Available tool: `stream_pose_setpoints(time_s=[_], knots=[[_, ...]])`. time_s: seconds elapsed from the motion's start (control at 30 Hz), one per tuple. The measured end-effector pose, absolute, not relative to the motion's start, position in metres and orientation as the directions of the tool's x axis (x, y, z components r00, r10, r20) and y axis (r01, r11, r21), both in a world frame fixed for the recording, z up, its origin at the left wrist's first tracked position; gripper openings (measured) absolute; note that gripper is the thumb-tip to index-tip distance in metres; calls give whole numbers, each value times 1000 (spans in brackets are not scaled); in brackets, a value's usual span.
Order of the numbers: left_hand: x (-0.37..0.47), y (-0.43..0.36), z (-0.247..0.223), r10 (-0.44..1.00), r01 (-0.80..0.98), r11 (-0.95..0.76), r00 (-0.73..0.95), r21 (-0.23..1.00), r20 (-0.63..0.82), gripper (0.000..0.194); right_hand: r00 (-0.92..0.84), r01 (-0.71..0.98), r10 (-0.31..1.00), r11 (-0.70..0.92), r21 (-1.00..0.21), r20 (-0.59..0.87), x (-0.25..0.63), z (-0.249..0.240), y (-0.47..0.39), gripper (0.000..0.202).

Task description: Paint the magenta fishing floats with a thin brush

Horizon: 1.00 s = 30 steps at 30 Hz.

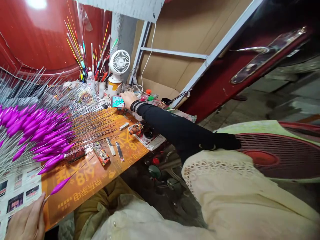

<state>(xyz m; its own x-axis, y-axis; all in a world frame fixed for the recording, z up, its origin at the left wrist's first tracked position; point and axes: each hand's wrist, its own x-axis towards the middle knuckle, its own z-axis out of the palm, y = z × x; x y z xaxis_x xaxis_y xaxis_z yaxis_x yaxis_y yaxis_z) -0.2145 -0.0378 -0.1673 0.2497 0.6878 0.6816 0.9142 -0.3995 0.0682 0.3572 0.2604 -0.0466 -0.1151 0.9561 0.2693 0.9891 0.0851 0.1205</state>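
My left hand (26, 218), at the lower left over the table's front edge, pinches the thin stem of a purple float (60, 186). The float tilts up to the right. My right arm, in a black sleeve, stretches to the back of the table. There my right hand (128, 99) is closed at the right end of a phone (118, 102) with a lit screen. Its fingertips are partly hidden. Many purple floats (37, 130) with thin stems lie in a dense bunch at the left.
A small white fan (120, 62) and cups of thin coloured rods (96, 75) stand behind the phone. Two blades (120, 151) and small blocks (101, 153) lie on the orange-covered table (100, 181). A large red fan (280, 155) is at the right.
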Motion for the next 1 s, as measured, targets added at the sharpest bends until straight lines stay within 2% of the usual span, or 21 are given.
stream_pose_setpoints(time_s=[0.1, 0.23, 0.33, 0.53, 0.67, 0.77, 0.87, 0.93, 1.0], knots=[[-221, -33, -178, 633, 910, -412, 252, 43, 732, 60, -112, 987, 938, 68, 143, 327, 360, -59, 266, 61], [-222, -30, -181, 613, 912, -409, 256, 23, 748, 47, -66, 992, 912, 15, 129, 404, 361, -72, 274, 44], [-215, -30, -171, 608, 910, -414, 265, 14, 748, 50, -31, 996, 906, -9, 91, 421, 361, -77, 277, 39], [-193, -25, -138, 559, 875, -482, 345, -43, 754, 66, -11, 999, 918, -4, 37, 396, 364, -73, 280, 41], [-184, -18, -126, 547, 842, -539, 336, 15, 767, 60, -55, 994, 914, 87, -63, 401, 372, -62, 278, 56], [-182, -15, -123, 566, 834, -549, 323, 54, 758, 47, -83, 971, 845, 189, -148, 529, 372, -50, 245, 61], [-182, -11, -122, 573, 830, -556, 337, 52, 747, 39, -30, 941, 713, 257, -221, 700, 356, -47, 177, 59], [-181, -8, -122, 574, 825, -563, 351, 46, 740, 36, 75, 905, 568, 308, -295, 820, 338, -57, 122, 47], [-179, -5, -123, 578, 824, -566, 368, 33, 729, 33, 197, 867, 479, 323, -380, 855, 316, -77, 69, 39]])
